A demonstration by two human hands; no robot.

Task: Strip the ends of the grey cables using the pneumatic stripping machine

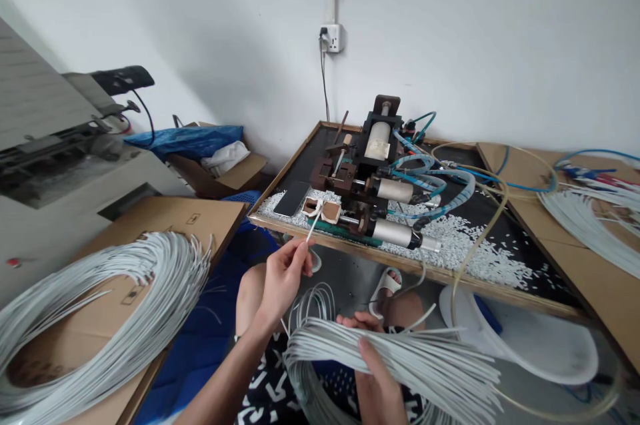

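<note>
My left hand [286,273] is closed in a pinch on the end of one thin white cable [315,225]. The cable's tip reaches between the small brown jaws [330,212] at the front of a pneumatic machine [383,145]. Over my lap, my right hand [380,364] grips a bundle of white cables [425,352], thumb on top and fingers curled around the far side. The bundle's cut ends fan out to the right, while its loops hang down on the left.
A large coil of white cables [165,265] lies on cardboard at left, with another coil [580,218] on cardboard at right. White offcuts [470,248] litter the bench around the air cylinders [395,232]. A dark phone [291,199] lies left of the jaws. Air hoses [460,185] loop across the bench.
</note>
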